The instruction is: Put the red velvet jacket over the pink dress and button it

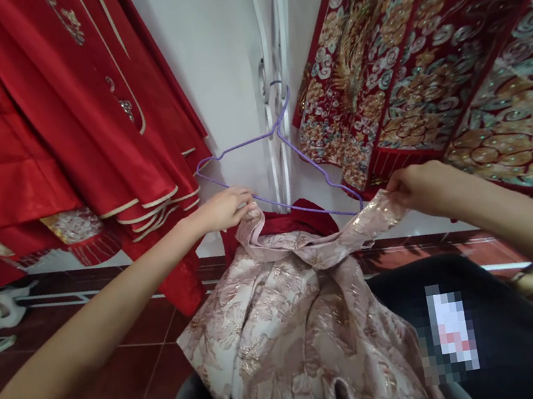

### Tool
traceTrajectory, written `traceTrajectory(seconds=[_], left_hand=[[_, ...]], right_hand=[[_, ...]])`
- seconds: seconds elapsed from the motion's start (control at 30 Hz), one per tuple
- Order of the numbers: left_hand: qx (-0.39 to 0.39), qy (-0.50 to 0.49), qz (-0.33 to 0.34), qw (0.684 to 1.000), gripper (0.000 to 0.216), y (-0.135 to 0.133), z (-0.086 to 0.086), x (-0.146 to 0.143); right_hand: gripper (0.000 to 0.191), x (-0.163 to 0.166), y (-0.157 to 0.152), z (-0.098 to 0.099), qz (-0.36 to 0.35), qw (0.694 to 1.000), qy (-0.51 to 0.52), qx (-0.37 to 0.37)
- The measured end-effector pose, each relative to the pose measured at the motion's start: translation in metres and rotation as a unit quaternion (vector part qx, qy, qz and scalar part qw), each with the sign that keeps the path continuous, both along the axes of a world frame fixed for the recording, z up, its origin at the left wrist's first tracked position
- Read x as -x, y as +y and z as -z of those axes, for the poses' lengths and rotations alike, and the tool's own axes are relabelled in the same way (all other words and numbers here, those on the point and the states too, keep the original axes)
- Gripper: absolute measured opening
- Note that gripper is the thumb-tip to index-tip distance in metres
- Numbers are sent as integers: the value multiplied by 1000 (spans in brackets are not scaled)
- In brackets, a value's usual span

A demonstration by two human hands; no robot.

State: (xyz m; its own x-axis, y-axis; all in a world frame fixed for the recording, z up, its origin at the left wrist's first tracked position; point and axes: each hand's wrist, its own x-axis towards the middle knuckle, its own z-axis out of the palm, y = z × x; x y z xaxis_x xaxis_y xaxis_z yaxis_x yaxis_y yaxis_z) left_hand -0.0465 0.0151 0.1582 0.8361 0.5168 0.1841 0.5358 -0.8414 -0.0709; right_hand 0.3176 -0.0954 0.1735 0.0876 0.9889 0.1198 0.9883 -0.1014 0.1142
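Note:
A pale pink brocade garment with gold floral patterning spreads over my lap, its waistband-like top edge raised. At the left end of that band, my left hand pinches the fabric. My right hand grips the band's other end, stretched out to the right. Just beyond the band hangs a purple wire hanger, its hook up by the white door's handle. Dark red cloth shows behind the garment, under the hanger's lower bar. Whether the garment touches the hanger I cannot tell.
Red satin garments with cream piping hang at the left. Heavily embroidered red garments hang at the right. White shoes sit near a rack on the dark red tile floor. Black fabric lies at the lower right.

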Motion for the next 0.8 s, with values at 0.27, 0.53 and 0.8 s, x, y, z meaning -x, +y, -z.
traceTrajectory(seconds=[0.27,0.53,0.8], left_hand=[[12,-8,-17,1000,35,-3,-3,1],[13,-4,-19,1000,35,-4,-3,1],[59,-22,-9,998,33,-10,0,-11]], right_hand=[[18,2,-2,2,3,999,-17,33],[18,-5,-6,12,-23,999,5,-24],[18,13,4,-16,-34,985,27,-166]])
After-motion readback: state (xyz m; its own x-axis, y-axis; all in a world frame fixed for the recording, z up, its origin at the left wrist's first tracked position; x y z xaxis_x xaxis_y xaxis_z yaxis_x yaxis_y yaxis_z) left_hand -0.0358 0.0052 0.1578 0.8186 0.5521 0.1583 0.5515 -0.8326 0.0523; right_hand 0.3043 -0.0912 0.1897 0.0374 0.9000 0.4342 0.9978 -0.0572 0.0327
